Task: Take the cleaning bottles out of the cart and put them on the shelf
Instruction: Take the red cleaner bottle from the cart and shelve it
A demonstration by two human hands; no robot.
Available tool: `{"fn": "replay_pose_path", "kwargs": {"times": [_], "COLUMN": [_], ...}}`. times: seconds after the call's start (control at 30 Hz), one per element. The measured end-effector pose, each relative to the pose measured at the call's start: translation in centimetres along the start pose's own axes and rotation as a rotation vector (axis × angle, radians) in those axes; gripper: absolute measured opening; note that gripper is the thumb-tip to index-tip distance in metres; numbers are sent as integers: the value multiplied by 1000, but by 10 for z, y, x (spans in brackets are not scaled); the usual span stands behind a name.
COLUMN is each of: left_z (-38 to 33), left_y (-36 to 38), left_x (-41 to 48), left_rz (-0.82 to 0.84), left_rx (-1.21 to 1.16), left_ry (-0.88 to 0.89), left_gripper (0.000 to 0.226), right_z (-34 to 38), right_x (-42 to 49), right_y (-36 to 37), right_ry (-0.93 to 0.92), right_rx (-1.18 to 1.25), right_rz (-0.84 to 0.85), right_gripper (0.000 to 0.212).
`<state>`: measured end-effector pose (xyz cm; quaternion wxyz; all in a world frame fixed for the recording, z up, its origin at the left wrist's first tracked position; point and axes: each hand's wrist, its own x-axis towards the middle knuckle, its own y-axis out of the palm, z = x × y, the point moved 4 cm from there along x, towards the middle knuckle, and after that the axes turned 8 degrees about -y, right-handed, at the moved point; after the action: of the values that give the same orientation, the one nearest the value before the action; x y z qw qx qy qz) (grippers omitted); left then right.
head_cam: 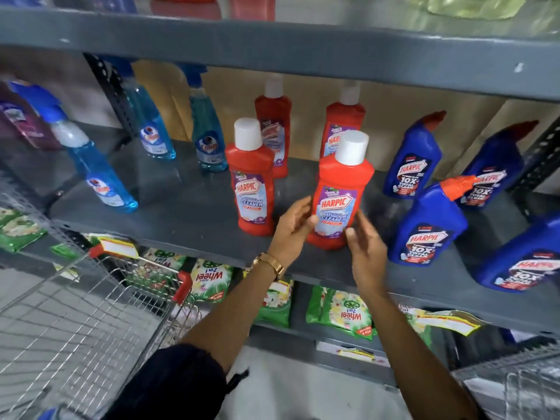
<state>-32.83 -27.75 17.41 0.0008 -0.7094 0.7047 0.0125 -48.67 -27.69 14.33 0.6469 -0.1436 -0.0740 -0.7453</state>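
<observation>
Here both hands (327, 234) loosely flank an upright red Harpic bottle (338, 192) on the shelf (181, 219).

Both arms extended – left hand (292, 221), right hand (365, 241) – fingers loosely spread.

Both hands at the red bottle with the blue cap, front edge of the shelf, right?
Not quite: the head view shows the cap is white, not blue. The rest stands: left hand and right hand flank the red bottle at the front edge of the shelf.
</observation>
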Motion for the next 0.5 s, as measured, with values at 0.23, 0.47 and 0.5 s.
{"fn": "replay_pose_path", "kwargs": {"times": [0.23, 0.47, 0.5], "left_z": [34, 151, 177], "left_y": [-94, -294, -314], "left_x": [-117, -283, -311], "left_rz": [-207, -1027, -1076], "left_rx": [-31, 23, 26], "left_ry": [-77, -557, -705], "left_gripper": [27, 22, 23], "right_z": [28, 36, 31], "right_x": [-114, -217, -238], "right_y": [80, 282, 307], "right_ry": [-118, -211, -193], "right_rx": [-14, -158, -190], "right_rz": [109, 978, 1093], "right_gripper": [20, 25, 26]}}
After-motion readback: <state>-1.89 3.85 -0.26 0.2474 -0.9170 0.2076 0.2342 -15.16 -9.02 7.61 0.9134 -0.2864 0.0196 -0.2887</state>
